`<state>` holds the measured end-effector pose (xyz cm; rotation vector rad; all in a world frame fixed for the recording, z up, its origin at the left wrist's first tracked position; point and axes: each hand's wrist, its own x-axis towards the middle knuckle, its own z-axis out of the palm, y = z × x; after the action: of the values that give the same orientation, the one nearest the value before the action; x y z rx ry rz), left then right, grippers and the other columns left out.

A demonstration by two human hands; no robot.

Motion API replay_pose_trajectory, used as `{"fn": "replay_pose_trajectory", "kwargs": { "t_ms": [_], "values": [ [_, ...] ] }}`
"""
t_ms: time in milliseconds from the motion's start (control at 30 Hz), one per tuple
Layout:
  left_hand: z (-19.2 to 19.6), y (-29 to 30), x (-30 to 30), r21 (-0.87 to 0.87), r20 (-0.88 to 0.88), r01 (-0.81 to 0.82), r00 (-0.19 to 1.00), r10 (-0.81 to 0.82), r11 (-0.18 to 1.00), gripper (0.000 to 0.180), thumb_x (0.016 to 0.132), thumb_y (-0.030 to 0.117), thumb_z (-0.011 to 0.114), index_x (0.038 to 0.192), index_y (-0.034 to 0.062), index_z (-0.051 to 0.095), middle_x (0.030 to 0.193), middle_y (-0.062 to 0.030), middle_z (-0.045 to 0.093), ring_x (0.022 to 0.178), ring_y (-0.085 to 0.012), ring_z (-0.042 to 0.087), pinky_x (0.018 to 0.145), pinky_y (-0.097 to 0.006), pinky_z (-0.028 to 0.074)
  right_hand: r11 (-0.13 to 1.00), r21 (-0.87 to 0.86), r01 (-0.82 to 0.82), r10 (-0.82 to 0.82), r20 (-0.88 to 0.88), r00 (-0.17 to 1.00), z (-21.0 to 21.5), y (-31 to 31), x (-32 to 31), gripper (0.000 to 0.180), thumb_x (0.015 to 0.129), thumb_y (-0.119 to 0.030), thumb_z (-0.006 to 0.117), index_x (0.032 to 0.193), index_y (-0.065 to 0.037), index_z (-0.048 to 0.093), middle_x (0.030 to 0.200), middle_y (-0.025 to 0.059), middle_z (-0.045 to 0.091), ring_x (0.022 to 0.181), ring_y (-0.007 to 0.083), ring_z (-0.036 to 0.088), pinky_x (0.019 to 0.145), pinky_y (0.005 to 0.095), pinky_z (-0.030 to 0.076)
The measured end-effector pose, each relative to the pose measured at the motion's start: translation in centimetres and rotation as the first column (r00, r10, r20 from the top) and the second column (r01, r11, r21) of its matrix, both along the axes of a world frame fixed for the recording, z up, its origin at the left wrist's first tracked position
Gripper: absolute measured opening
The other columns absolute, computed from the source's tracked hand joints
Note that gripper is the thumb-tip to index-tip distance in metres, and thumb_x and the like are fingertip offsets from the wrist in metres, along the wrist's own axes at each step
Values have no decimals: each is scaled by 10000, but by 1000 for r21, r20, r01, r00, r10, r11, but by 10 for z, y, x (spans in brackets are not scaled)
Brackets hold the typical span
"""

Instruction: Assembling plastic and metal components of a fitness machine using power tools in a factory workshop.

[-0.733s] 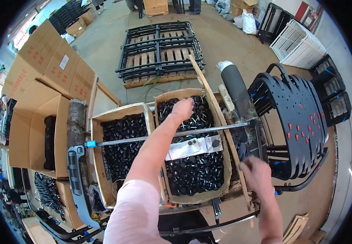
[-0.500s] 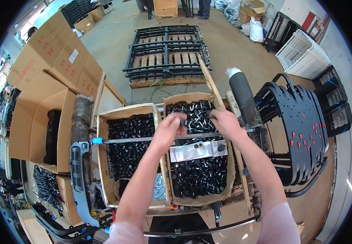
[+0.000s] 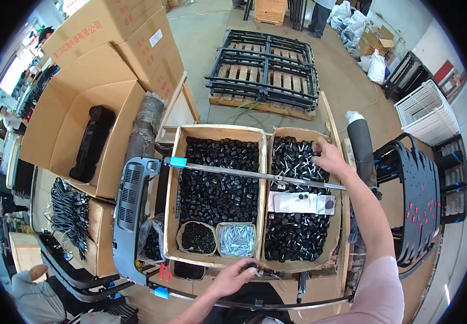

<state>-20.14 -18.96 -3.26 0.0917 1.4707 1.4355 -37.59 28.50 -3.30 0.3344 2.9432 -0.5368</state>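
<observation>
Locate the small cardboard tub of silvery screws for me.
In the head view, the small cardboard tub of silvery screws sits at the near right corner of the left wooden crate, just beyond the left hand.

Assembly workshop: parts crates (image 3: 218, 135), pallets (image 3: 255, 105)

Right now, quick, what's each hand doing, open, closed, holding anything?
Left hand: fingers spread, resting on the near rim of the wooden tray, holding nothing visible.
Right hand: curled down into the small black plastic parts; grip cannot be told.
</observation>
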Motion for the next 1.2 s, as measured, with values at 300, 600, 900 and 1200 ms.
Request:
{"fn": "replay_pose_trajectory", "kwargs": {
  "t_ms": [300, 600, 900, 1200],
  "values": [
    [4, -17, 9, -24, -259, 292, 922, -288, 956, 396, 1085, 277, 632, 1429, 84, 605, 1279, -134, 715, 1160, -234, 692, 1004, -363, 538, 919, -316, -236, 224, -77, 972, 48, -129, 32, 367, 902, -56, 682, 1269, -42, 695, 1153, 154, 615, 1078, 323, 650, 980, 399, 534],
    [-7, -86, 26, 17, -460, 136, 881, -113, 991, 352, 1059, 291, 655, 1344, 86, 632, 1215, -180, 714, 1063, -317, 717, 921, -410, 559, 961, 134, -241, 254, -88, 963, 41, -157, 42, 360, 942, -245, 721, 1253, -63, 720, 1146, 165, 707, 1076, 363, 705, 948, 463, 565],
    [8, -121, 50, -65, -465, 109, 876, -126, 992, 383, 1029, 249, 687, 1351, 48, 637, 1227, -204, 702, 1053, -303, 720, 877, -402, 592, 951, 306, -49, 71, -61, 996, 41, -178, 27, 428, 1065, -469, 555, 1021, -101, 770, 889, 222, 761, 886, 406, 753, 828, 535, 588],
    [7, -114, 104, -96, -608, 44, 788, -94, 994, 397, 1011, 238, 682, 1368, 78, 614, 1242, -194, 695, 1160, -402, 645, 1023, -466, 510, 928, 360, -98, 92, 34, 995, 39, -167, 18, 527, 1000, -484, 646, 925, 21, 775, 934, 256, 773, 915, 423, 763, 864, 513, 611]
  ]
}}
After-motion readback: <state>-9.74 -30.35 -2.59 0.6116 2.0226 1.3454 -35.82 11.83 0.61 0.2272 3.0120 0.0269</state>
